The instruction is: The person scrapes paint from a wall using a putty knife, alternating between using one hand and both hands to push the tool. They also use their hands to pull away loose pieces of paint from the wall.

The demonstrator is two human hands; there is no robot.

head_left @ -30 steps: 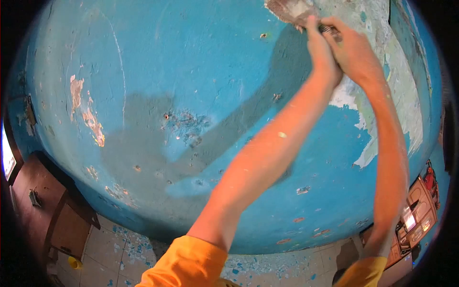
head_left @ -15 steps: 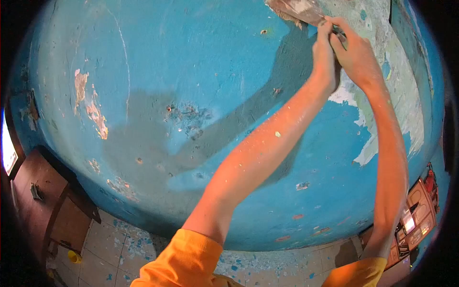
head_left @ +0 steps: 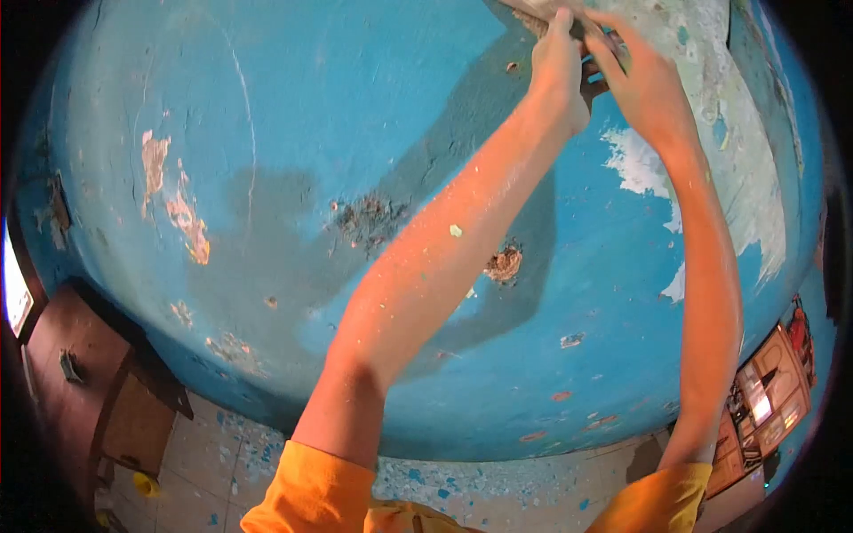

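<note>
Both of my arms reach up a peeling blue wall (head_left: 355,115). My left hand (head_left: 558,75) is closed round a paint scraper (head_left: 538,11), thumb up along it, near the top edge of the view. Beside it, my right hand (head_left: 647,89) grips the same tool from the right. The scraper's blade lies against the wall and is partly cut off by the frame; its handle is mostly hidden by my fingers. Right of my hands is a bare patch (head_left: 746,178) of pale green and white. Small paint flakes stick to my left forearm.
Paint chips (head_left: 444,487) litter the tiled floor (head_left: 191,462). A brown wooden desk (head_left: 75,355) stands at the lower left, with a yellow object (head_left: 145,484) near it. Wooden furniture (head_left: 771,391) is at the lower right. A chipped hole (head_left: 504,264) shows below my left forearm.
Both hands and the scraper have shifted left and slightly up along the wall. My left forearm has moved left too, uncovering the chipped hole.
</note>
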